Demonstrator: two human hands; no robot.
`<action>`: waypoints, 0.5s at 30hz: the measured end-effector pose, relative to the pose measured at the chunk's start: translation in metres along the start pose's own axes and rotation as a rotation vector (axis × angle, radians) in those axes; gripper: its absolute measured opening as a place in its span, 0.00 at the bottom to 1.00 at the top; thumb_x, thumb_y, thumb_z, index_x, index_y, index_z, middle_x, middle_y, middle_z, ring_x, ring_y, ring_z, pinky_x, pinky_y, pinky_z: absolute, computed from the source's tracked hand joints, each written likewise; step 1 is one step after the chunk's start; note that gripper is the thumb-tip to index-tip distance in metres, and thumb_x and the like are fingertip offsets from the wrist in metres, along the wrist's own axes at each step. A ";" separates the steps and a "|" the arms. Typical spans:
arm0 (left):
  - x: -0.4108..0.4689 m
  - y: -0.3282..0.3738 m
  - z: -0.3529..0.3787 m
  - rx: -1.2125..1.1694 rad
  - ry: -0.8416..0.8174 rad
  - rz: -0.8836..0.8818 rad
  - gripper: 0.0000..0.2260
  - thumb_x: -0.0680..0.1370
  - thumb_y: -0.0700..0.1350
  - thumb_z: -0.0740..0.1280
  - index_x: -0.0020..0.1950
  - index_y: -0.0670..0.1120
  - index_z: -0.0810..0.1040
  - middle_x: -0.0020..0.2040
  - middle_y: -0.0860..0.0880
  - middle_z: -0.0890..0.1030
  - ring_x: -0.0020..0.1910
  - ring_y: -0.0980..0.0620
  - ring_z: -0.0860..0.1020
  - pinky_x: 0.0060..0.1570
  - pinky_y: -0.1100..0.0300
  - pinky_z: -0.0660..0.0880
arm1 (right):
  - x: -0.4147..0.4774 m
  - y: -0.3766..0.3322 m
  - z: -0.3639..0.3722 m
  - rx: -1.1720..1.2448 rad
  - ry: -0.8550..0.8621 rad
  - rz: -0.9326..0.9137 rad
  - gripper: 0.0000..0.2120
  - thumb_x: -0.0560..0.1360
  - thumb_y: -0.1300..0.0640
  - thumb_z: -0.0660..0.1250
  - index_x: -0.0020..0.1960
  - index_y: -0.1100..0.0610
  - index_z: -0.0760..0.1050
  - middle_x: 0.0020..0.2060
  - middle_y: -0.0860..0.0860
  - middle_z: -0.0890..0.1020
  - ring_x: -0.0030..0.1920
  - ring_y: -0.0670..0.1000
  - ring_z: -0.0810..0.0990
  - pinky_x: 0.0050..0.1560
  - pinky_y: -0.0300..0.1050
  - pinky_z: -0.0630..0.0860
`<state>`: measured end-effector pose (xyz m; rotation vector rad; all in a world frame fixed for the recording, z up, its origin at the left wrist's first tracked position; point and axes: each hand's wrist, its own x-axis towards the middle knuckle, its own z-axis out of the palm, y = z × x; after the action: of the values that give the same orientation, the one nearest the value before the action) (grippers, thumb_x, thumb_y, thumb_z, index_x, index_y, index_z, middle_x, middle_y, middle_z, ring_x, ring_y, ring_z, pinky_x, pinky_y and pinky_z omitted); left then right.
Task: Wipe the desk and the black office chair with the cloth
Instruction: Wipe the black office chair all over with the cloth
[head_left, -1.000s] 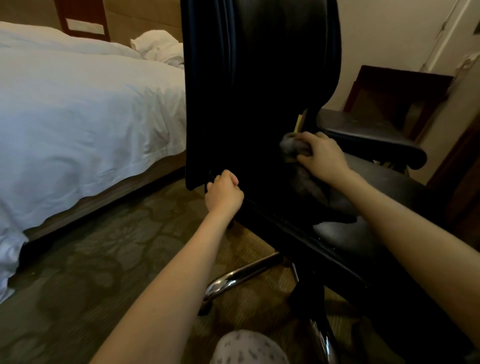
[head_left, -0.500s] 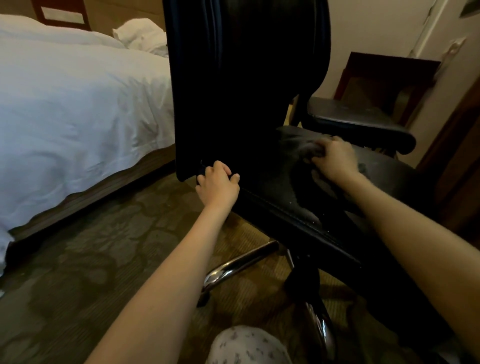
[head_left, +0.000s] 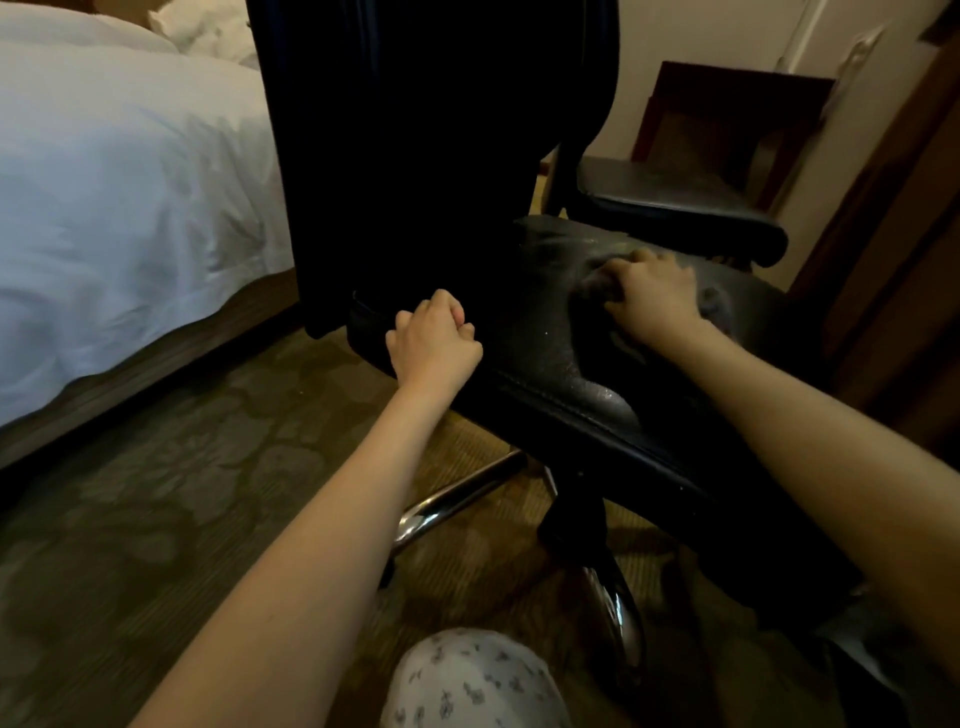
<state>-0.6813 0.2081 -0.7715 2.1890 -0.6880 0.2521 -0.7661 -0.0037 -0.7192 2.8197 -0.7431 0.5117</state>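
The black office chair (head_left: 561, 364) fills the middle of the view, its tall backrest rising at the centre and its seat stretching to the right. My right hand (head_left: 652, 296) presses a dark grey cloth (head_left: 711, 304) flat on the seat; the cloth shows at the fingertips and beyond the hand. Damp streaks shine on the seat leather in front of that hand. My left hand (head_left: 434, 343) is curled on the seat's left edge, beside the bottom of the backrest. The desk is out of view.
A bed with a white duvet (head_left: 119, 208) stands close on the left. The chair's chrome base legs (head_left: 457, 499) spread over patterned carpet. A padded armrest (head_left: 675, 208) sits behind the seat, with dark wooden furniture (head_left: 727, 124) beyond. My knee (head_left: 472, 680) is at the bottom.
My right hand has slid the cloth from the foot of the backrest out to the right across the seat. My left hand has kept its hold at the seat edge.
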 end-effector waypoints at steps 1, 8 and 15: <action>0.000 0.000 0.001 0.001 0.003 -0.004 0.03 0.78 0.44 0.62 0.49 0.46 0.69 0.53 0.45 0.76 0.57 0.43 0.69 0.56 0.51 0.63 | -0.001 0.005 -0.006 0.036 0.037 0.019 0.21 0.76 0.54 0.64 0.69 0.53 0.69 0.64 0.59 0.71 0.62 0.64 0.68 0.60 0.58 0.67; -0.001 0.003 0.009 0.037 0.066 -0.001 0.05 0.76 0.41 0.62 0.44 0.49 0.67 0.53 0.46 0.74 0.57 0.42 0.69 0.54 0.51 0.62 | -0.052 -0.058 -0.028 0.278 0.084 -0.336 0.18 0.71 0.53 0.67 0.62 0.49 0.76 0.54 0.56 0.77 0.55 0.59 0.75 0.53 0.51 0.73; -0.003 0.004 0.001 0.027 0.009 -0.006 0.04 0.77 0.41 0.62 0.45 0.48 0.68 0.54 0.44 0.74 0.58 0.42 0.69 0.56 0.50 0.63 | -0.005 -0.010 0.004 0.099 -0.012 -0.015 0.21 0.75 0.54 0.65 0.67 0.50 0.71 0.62 0.58 0.73 0.61 0.63 0.72 0.57 0.55 0.71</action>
<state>-0.6861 0.2064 -0.7710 2.2135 -0.6764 0.2698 -0.7640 0.0058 -0.7252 2.9199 -0.7178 0.5444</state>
